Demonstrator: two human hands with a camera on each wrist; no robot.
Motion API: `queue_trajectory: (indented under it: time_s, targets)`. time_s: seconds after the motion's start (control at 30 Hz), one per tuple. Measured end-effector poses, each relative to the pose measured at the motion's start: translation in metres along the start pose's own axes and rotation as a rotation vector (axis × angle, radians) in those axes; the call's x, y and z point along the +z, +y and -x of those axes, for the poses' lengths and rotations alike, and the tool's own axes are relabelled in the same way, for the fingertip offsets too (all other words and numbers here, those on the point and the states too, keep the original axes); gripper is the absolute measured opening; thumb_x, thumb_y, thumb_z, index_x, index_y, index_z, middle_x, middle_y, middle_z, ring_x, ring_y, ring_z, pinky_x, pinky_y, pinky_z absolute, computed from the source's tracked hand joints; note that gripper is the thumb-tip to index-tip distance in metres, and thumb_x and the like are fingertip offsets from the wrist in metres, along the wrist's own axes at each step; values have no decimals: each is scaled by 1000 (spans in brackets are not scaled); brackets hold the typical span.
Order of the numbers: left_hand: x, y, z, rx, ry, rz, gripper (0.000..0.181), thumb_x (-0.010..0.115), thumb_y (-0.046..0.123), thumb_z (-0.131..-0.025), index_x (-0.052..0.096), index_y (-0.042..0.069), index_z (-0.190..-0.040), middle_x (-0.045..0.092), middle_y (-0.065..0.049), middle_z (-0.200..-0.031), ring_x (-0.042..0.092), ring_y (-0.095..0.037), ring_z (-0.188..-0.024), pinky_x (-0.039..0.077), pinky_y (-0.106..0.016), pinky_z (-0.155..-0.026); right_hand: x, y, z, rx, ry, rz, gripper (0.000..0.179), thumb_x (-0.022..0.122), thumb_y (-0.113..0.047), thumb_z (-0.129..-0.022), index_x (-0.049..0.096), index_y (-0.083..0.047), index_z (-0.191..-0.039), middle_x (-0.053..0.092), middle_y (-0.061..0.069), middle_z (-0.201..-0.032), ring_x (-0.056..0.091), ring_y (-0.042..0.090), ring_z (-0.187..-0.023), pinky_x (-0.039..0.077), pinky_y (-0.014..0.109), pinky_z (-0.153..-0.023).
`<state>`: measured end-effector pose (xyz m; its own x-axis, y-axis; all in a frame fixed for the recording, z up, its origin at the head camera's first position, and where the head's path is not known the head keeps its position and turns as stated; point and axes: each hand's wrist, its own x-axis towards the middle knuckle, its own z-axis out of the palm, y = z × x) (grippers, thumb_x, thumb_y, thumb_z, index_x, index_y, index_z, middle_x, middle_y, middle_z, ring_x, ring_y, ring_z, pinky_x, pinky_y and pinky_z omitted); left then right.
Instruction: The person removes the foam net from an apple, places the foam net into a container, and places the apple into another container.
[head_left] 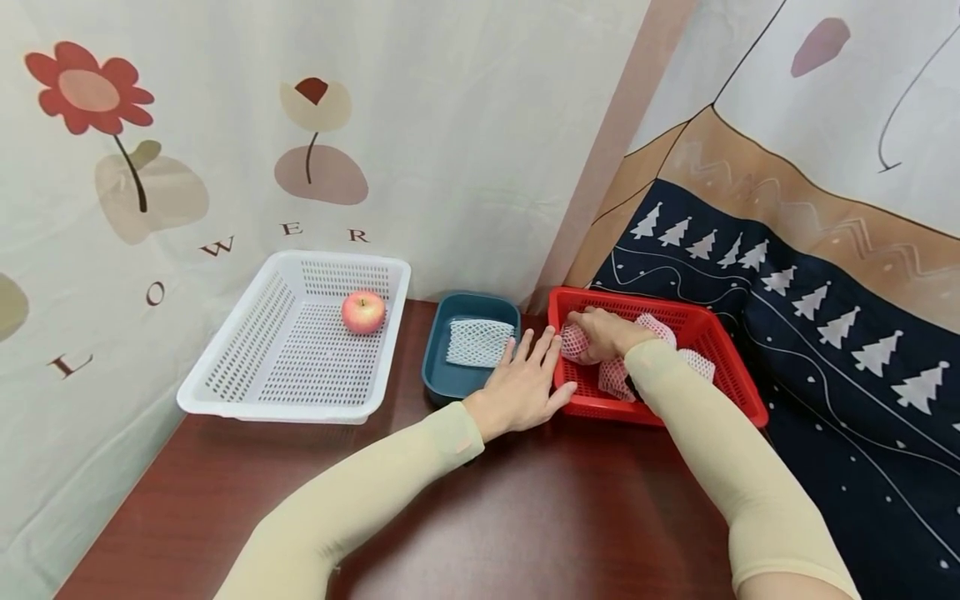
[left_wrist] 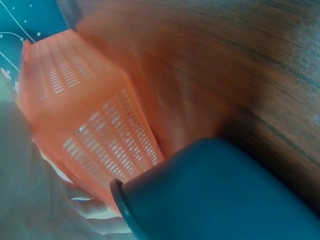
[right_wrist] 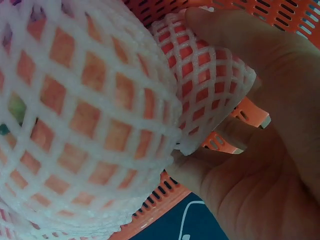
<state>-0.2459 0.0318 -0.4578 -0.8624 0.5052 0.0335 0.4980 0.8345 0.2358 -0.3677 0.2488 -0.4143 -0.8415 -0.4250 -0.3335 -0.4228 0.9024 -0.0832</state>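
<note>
Inside the red basket (head_left: 731, 367), my right hand (head_left: 603, 333) grips a reddish fruit in a pink foam net (head_left: 574, 342) near the left end. In the right wrist view, thumb and fingers curl round that netted fruit (right_wrist: 202, 75). A larger netted fruit (right_wrist: 85, 110) fills the left of the same view. My left hand (head_left: 521, 392) lies with spread, straight fingers between the blue container and the red basket, fingertips at the basket's left rim. In the blue container (head_left: 450, 379) lies a flat white foam net (head_left: 480, 342); the left fingers partly overlap it.
A white basket (head_left: 198, 398) at the left holds one bare red apple (head_left: 363, 312). Other foam-netted fruits, pink and white (head_left: 697, 364), lie in the red basket under the right forearm. A printed curtain (head_left: 465, 150) hangs close behind the containers on the brown table (head_left: 480, 533).
</note>
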Motion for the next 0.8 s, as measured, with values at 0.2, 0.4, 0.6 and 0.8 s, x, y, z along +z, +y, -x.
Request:
queue_trajectory:
  time_s: [0.2,0.4,0.6,0.8]
  targets:
    - [0,0,0,9,5,-3,91,36,67,-119,18,12,-188,11,-9,-199,18,-45,-184,18,-64,-149,0,0,4,-2,20,-18,83,91,-18,-101,51,-5,-172,52,36,-173,57,56,-159,47,75,-131]
    - [-1,0,-1,12,3,-18,88,33,66,-120,18,11,-187,10,-10,-199,17,-45,-184,19,-64,-149,-1,1,11,-22,65,-22,79,93,-17,-98,56,-4,-167,57,36,-168,63,56,-153,52,75,-126]
    - [-3,1,0,3,-12,-13,89,35,66,-119,17,12,-188,9,-9,-199,16,-45,-184,18,-66,-149,-2,1,17,-23,88,-24,79,93,-16,-98,56,-5,-167,57,36,-167,66,56,-148,53,75,-125]
    - [-2,2,0,-4,-12,-17,90,35,67,-119,18,12,-188,10,-8,-199,16,-43,-184,19,-67,-148,-5,-1,21,-48,117,-16,78,94,-15,-96,58,-4,-165,60,36,-163,66,54,-147,53,75,-125]
